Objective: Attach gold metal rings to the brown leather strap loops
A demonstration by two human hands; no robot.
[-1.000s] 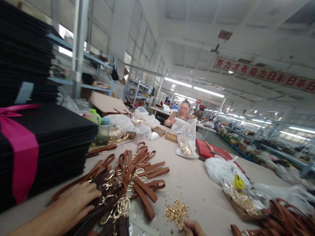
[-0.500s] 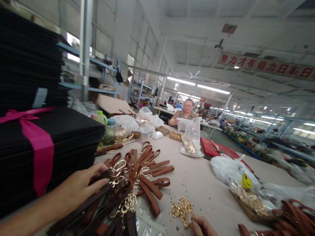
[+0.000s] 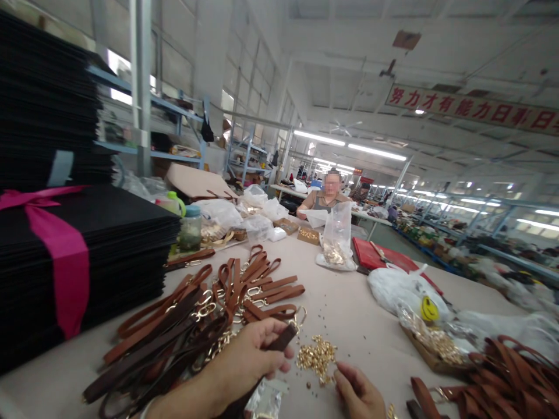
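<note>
Head camera view: at left, a tall stack of black flat sheets (image 3: pixel 122 250) stands beside a spread of brown leather straps with gold metal clasps (image 3: pixel 152 343). Right of that, the left hand (image 3: pixel 251 355) is closed around a dark brown leather strap (image 3: pixel 285 338), whose gripped end slants from near left to far right, its gold metal clasp (image 3: pixel 300 318) pointing away. Just right of this end, slightly nearer, lies a loose pile of small gold metal pieces (image 3: pixel 315 354). The right hand (image 3: pixel 360 393) is nearer the pile, fingertips at its near right edge and drawn close together; whether they pinch a piece cannot be told. The hands are apart, the pile's near side between them
</note>
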